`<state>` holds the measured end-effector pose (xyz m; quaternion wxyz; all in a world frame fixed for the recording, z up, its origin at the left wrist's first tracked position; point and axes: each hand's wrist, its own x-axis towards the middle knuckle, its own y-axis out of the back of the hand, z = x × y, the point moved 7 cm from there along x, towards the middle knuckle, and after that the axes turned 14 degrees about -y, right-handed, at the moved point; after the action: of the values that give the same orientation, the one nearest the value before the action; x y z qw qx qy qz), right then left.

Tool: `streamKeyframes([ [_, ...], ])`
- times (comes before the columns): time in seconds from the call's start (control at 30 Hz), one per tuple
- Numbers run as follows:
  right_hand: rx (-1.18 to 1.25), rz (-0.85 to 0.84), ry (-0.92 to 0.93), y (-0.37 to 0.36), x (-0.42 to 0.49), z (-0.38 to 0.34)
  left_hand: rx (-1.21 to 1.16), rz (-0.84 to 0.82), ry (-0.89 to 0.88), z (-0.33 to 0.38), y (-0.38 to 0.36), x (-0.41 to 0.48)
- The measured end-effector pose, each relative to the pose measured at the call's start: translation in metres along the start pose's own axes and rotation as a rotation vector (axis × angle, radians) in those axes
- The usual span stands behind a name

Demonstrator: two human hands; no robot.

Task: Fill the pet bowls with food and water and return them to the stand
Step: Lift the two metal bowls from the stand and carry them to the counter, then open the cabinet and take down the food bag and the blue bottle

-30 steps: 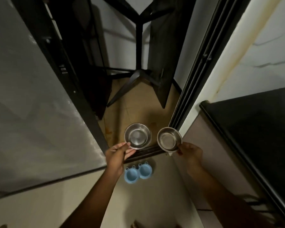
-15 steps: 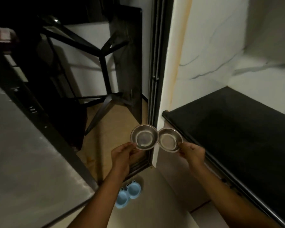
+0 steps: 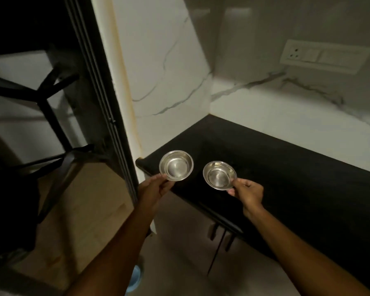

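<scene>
Up close, the left hand [image 3: 153, 188] pinches the near rim of a small steel bowl [image 3: 176, 165], thumb on top and fingers beneath, holding it level with its empty inside facing up. The right hand [image 3: 248, 193] grips a second steel bowl [image 3: 219, 175] the same way, by the near right rim, and this one is empty too. The two bowls sit side by side in the air, near each other but apart, both over the front left corner of a black countertop [image 3: 286, 167]. That counter runs away to the right, bare and dark, with plenty of free surface beyond the bowls. Behind it rises a white marble-patterned wall [image 3: 169, 71], carrying a pale switch and socket plate [image 3: 323, 56] high on the right. Just left of the counter's corner stands a dark door frame [image 3: 107, 99], and past it a dim room with black furniture legs [image 3: 51, 116]. Below the left forearm, on the pale floor, a sliver of the blue stand [image 3: 135, 278] peeks out, mostly hidden by the arm.
</scene>
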<state>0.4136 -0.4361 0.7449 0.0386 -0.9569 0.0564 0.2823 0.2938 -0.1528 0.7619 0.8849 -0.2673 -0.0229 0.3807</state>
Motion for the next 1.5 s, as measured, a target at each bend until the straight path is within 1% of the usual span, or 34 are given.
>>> streamKeyframes([
  [0.17, 0.062, 0.070, 0.000, 0.021, 0.033, -0.016, 0.017, -0.100, 0.068, -0.027, -0.050, 0.041],
  [0.4, 0.140, 0.234, -0.065, 0.016, 0.077, -0.014, 0.194, -0.193, 0.219, -0.071, -0.095, 0.108],
  [0.53, 0.153, 0.331, -0.089, 0.007, 0.097, -0.006, 0.298, -0.238, 0.266, -0.096, -0.107, 0.139],
  [0.7, 0.162, 0.425, -0.116, -0.004, 0.110, 0.001, 0.333, -0.286, 0.330, -0.118, -0.114, 0.167],
  [0.83, 0.184, 0.486, -0.140, -0.002, 0.114, 0.006, 0.372, -0.343, 0.343, -0.128, -0.116, 0.181],
  [0.97, 0.186, 0.487, -0.164, 0.001, 0.116, 0.013, 0.389, -0.376, 0.368, -0.137, -0.116, 0.185],
  [1.1, 0.204, 0.456, -0.148, 0.000, 0.114, 0.015, 0.435, -0.387, 0.342, -0.138, -0.116, 0.190],
  [1.17, 0.207, 0.453, -0.150, 0.000, 0.111, 0.014, 0.459, -0.381, 0.319, -0.137, -0.115, 0.190],
  [1.23, 0.190, 0.471, -0.144, 0.003, 0.107, 0.013, 0.559, -0.360, 0.250, -0.134, -0.111, 0.192],
  [1.3, 0.145, 0.516, -0.113, 0.008, 0.101, 0.010, 0.722, -0.350, 0.082, -0.126, -0.109, 0.195],
  [1.33, 0.109, 0.545, -0.088, 0.011, 0.097, 0.007, 0.751, -0.356, -0.014, -0.122, -0.113, 0.196],
  [1.43, 0.023, 0.594, -0.011, 0.018, 0.086, -0.002, 0.702, -0.410, -0.240, -0.106, -0.135, 0.181],
  [1.5, -0.023, 0.587, 0.048, 0.020, 0.077, -0.013, 0.663, -0.482, -0.339, -0.092, -0.160, 0.159],
])
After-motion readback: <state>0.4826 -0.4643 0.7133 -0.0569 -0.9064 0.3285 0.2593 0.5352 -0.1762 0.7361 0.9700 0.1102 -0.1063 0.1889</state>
